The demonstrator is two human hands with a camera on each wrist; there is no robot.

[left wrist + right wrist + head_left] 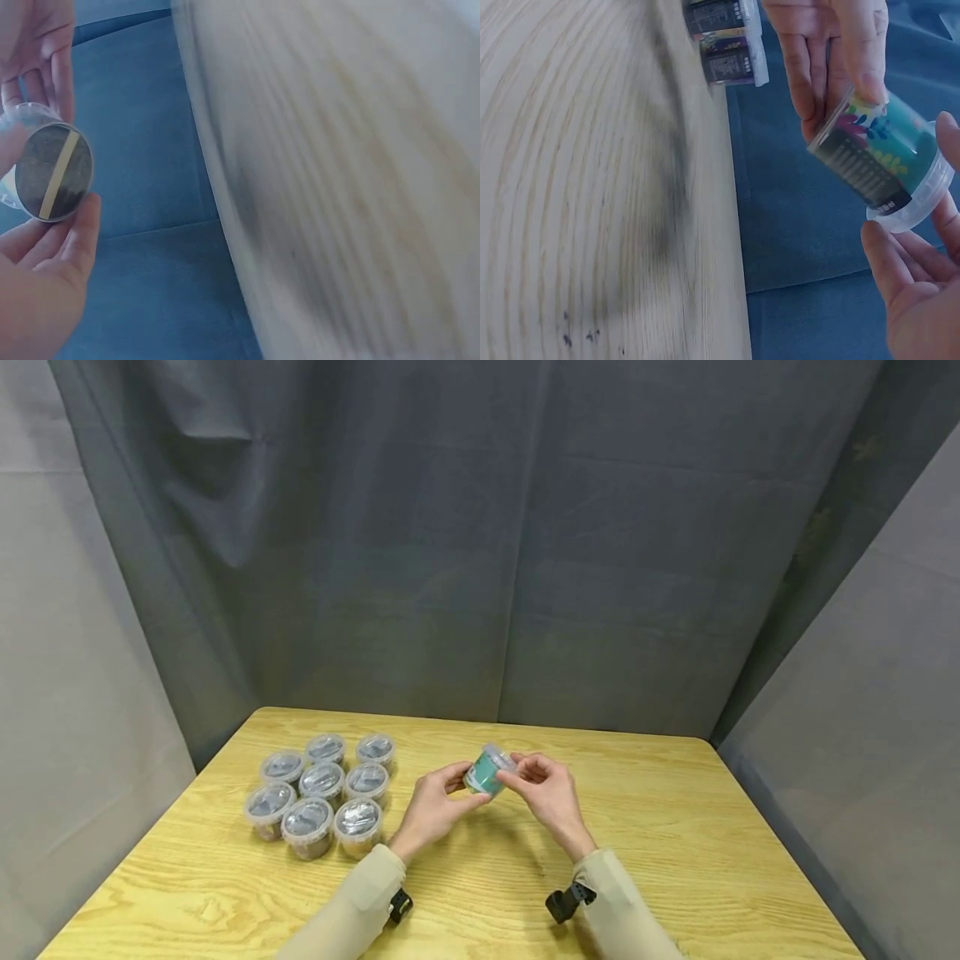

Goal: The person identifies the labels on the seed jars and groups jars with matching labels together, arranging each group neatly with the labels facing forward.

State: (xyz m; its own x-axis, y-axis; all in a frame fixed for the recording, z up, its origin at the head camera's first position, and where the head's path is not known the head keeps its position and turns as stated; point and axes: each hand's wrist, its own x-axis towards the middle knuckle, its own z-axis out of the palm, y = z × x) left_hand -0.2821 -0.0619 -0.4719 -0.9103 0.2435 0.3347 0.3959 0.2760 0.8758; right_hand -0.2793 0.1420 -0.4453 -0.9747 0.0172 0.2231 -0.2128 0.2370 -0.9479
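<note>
A small clear plastic tub [484, 774] with a teal label is held tilted above the table between both hands. My left hand [438, 806] grips its body near the base, thumb along the near side. At the lid end, my right hand [546, 793] pinches the clear lid [921, 201] between thumb and fingers. The right wrist view shows a flower pattern and a dark text panel on the label [885, 154]. Facing the left wrist camera is the tub's round dark base [54, 172], crossed by a pale yellow strip.
To the left, several similar lidded tubs [322, 779] stand grouped in rows on the wooden table [675, 852]. A dark grey curtain [420, 552] hangs behind the table, with pale cloth panels [862, 693] at the sides.
</note>
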